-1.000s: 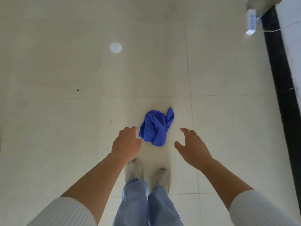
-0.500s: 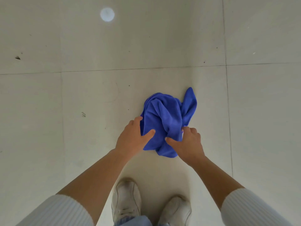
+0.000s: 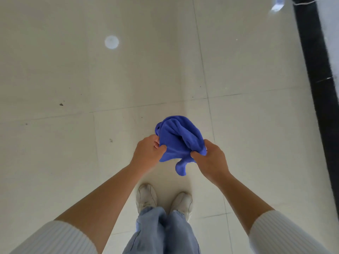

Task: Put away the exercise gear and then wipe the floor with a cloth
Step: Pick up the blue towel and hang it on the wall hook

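Gripping the bunched blue cloth [image 3: 178, 142] from either side, the left hand [image 3: 147, 154] and right hand [image 3: 211, 159] curl fingers into it above the tiled floor [image 3: 73, 153], ahead of white shoes [image 3: 146, 197].

bright even light; round glare spot [image 3: 111, 42] on glossy floor [image 3: 55, 153]; edges bowed.

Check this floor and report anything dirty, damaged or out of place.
A few small dark specks mark the glossy pale tiled floor, the clearest far left of the crumpled blue cloth gripped by the left hand and the right hand. Dirt or chips, I cannot tell. Nothing else stands out.
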Motion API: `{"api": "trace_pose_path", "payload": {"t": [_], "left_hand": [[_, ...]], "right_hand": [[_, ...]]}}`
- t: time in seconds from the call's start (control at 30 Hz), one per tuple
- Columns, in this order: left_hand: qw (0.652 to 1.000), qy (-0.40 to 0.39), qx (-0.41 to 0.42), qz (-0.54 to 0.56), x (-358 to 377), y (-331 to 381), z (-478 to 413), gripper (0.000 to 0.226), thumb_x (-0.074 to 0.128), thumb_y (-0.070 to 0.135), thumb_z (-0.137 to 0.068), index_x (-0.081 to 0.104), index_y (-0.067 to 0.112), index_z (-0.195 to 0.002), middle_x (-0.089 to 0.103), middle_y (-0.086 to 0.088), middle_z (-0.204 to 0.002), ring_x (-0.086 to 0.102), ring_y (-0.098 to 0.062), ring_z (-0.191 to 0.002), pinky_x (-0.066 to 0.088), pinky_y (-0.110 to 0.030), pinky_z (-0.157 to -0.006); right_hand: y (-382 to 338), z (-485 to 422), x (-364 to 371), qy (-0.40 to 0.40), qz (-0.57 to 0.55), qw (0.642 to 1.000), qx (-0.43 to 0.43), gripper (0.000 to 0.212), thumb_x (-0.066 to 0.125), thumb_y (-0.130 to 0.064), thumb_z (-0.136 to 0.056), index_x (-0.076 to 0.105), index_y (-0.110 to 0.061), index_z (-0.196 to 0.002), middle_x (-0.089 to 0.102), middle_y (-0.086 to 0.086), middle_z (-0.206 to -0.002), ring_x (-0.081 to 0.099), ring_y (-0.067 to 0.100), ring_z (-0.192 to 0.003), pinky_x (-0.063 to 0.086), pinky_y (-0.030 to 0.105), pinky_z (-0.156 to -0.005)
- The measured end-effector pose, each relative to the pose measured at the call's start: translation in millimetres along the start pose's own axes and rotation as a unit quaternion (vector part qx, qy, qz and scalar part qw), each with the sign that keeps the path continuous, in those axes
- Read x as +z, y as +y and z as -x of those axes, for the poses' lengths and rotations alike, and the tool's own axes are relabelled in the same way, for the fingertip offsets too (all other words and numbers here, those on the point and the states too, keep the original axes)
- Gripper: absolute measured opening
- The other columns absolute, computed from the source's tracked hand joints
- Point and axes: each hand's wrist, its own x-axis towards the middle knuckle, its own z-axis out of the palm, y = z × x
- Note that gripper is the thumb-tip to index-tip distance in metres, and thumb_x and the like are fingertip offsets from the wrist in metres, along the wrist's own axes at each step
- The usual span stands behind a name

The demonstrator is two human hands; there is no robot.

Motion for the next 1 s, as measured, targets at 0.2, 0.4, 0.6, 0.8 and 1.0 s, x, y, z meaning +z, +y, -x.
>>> {"api": "trace_pose_path", "payload": {"t": [0.2,0.4,0.6,0.8,1.0], "left_hand": [[0.999,0.01,0.053,0.005,-82.3,137.3,138.0,0.011,0.056,0.017,-0.085,0.055,0.006,-0.08,0.06,-0.006,-0.072,0.051,-0.02,-0.063,0.038,-0.026,-0.055],[0.993,-0.026,0.116,0.008,-118.0,224.1,264.7,0.017,0.049,0.016,-0.086,0.041,0.01,-0.073,0.043,0.002,-0.063,0.035,-0.014,-0.055,0.029,-0.024,-0.05],[0.952,-0.127,0.263,-0.091,-126.7,298.0,339.5,0.011,0.046,0.021,-0.092,0.049,0.01,-0.092,0.055,0.002,-0.073,0.05,-0.015,-0.062,0.035,-0.028,-0.054],[0.862,-0.22,0.431,-0.149,-101.3,396.0,413.4,0.009,0.049,0.025,-0.091,0.054,0.018,-0.095,0.064,-0.001,-0.084,0.06,-0.018,-0.078,0.044,-0.029,-0.064],[0.785,-0.345,0.502,-0.111,-34.1,463.7,530.4,0.013,0.048,0.031,-0.093,0.053,0.028,-0.104,0.066,0.001,-0.091,0.063,-0.016,-0.086,0.044,-0.027,-0.067]], "right_hand": [[-101.4,158.1,-101.1,0.018,-0.036,0.999,-0.014,0.009,0.056,-0.011,-0.079,0.056,-0.007,-0.086,0.055,0.0,-0.066,0.047,0.017,-0.056,0.037,0.023,-0.048],[-142.3,302.1,-172.7,0.039,-0.101,0.994,0.013,0.026,0.061,-0.022,-0.068,0.06,-0.003,-0.087,0.057,0.002,-0.071,0.05,0.018,-0.065,0.04,0.031,-0.061],[-136.5,429.0,-225.8,0.144,-0.196,0.97,0.022,0.034,0.058,-0.026,-0.063,0.064,-0.006,-0.089,0.059,-0.004,-0.073,0.053,0.015,-0.068,0.043,0.026,-0.063],[-103.9,544.8,-266.0,0.268,-0.262,0.927,0.004,0.04,0.058,-0.029,-0.058,0.068,-0.012,-0.092,0.067,0.008,-0.083,0.059,0.017,-0.079,0.046,0.031,-0.073],[-56.3,667.4,-293.7,0.416,-0.325,0.849,0.011,0.024,0.053,-0.023,-0.063,0.063,-0.009,-0.081,0.06,-0.001,-0.073,0.054,0.018,-0.074,0.044,0.029,-0.071]]}}
